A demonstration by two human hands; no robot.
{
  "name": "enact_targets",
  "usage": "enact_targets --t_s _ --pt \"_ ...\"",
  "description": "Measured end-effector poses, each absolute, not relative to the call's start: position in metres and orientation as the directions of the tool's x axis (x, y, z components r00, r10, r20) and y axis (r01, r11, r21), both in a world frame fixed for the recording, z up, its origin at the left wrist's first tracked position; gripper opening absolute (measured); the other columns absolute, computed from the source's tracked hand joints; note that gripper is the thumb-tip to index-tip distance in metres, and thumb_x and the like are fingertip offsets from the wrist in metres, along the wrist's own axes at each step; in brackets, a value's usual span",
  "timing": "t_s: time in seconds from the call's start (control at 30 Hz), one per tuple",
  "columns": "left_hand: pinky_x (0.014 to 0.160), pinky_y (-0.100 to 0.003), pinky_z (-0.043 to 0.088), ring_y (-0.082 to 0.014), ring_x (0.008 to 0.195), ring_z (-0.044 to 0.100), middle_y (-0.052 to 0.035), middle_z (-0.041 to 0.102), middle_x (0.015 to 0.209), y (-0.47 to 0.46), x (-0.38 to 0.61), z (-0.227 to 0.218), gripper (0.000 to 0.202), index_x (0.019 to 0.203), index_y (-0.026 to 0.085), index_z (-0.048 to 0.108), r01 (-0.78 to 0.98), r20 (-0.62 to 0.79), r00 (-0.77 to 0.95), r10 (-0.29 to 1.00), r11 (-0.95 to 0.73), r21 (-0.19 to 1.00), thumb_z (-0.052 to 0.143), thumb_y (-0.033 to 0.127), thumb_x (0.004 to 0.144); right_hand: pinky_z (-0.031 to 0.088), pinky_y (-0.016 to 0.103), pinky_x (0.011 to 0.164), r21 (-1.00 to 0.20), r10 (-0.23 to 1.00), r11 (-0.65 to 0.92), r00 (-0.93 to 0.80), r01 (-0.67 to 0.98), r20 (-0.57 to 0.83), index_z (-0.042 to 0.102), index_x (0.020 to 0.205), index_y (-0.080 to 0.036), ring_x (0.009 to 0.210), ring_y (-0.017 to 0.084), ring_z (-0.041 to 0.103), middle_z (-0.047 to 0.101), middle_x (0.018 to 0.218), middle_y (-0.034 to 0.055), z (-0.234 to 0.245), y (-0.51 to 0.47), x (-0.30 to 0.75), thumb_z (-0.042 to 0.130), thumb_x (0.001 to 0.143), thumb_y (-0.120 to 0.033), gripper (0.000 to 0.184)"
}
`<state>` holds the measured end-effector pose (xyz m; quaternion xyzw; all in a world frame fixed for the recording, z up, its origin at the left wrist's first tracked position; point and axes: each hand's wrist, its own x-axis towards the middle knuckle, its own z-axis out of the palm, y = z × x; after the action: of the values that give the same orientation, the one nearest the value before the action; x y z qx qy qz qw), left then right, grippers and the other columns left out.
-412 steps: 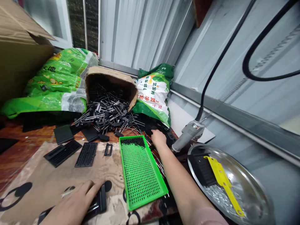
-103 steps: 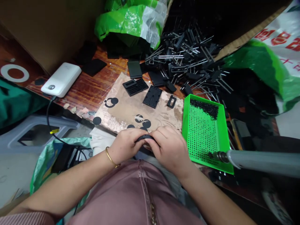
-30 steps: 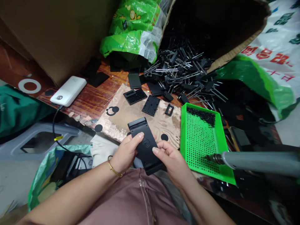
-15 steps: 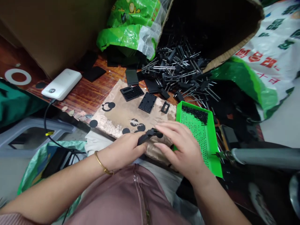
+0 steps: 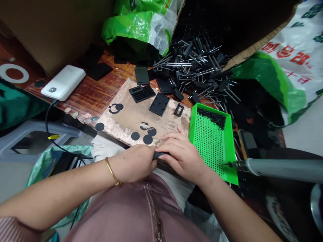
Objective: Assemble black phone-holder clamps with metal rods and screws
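Observation:
Near the board's front edge, my left hand (image 5: pixel 137 162) is closed around a small black plastic part (image 5: pixel 158 155), mostly hidden by fingers. From the other side my right hand (image 5: pixel 182 158) grips the same part, fingers laid over its top and thumb below. On the worn tan board (image 5: pixel 121 126) beyond my hands lie two flat ribbed black plates (image 5: pixel 158 104), one with an oblong ring on it. A black oblong frame (image 5: pixel 179 110) rests to their right. Several black discs (image 5: pixel 147 139) are scattered near the board's front edge.
A green perforated tray (image 5: pixel 212 144) with small black pieces stands at right, an electric screwdriver (image 5: pixel 272 166) across its edge. Behind are heaped black parts with metal rods (image 5: pixel 194 70), a cardboard box (image 5: pixel 264 42) and a green bag (image 5: pixel 136 27). A white power bank (image 5: pixel 63 83) lies left.
My right hand has closed in from slightly apart and now grips the black part alongside my left hand. The part is more covered, and another disc shows fully on the board.

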<state>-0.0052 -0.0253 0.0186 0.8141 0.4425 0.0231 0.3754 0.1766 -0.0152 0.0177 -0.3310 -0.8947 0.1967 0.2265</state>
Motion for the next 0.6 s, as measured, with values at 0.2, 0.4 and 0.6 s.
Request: enact_targets --t_s 0.2,0.4,0.6 --pt "0.074 -0.03 0.048 -0.0213 0.086 0.065 -0.0058 0.07 0.101 -0.022 -0.017 0.022 0.032 0.114 0.02 0.061 0.603 -0.31 0.619 0.722 -0.184 0.776 0.05 0.027 0.085 0.023 0.052 0.109 -0.554 0.736 0.648 -0.617 0.523 0.278 0.063 0.094 -0.024 0.098 0.021 0.061 0.069 0.088 0.0018 0.013 -0.016 0.18 0.051 0.091 -0.028 0.013" --pt "0.074 -0.027 0.046 -0.0181 0.083 0.064 -0.0021 0.071 0.091 -0.022 -0.041 0.014 0.022 0.104 0.02 0.066 0.66 -0.151 0.501 0.853 -0.263 0.704 0.053 0.022 0.086 0.042 0.045 0.094 -0.544 0.824 0.564 -0.46 0.621 0.331 0.063 0.092 -0.021 0.094 0.022 0.063 0.069 0.089 0.0056 0.003 -0.018 0.193 0.055 0.088 -0.026 0.01" --pt "0.075 -0.029 0.047 -0.0202 0.086 0.065 -0.0051 0.071 0.095 -0.022 -0.04 0.001 0.023 0.109 0.018 0.063 0.672 -0.032 0.518 0.855 -0.384 0.633 0.051 0.021 0.088 0.051 0.036 0.08 -0.492 0.798 0.597 -0.53 0.634 0.287 0.064 0.099 -0.018 0.088 0.02 0.064 0.071 0.092 0.0072 -0.002 -0.019 0.194 0.054 0.09 -0.027 0.016"
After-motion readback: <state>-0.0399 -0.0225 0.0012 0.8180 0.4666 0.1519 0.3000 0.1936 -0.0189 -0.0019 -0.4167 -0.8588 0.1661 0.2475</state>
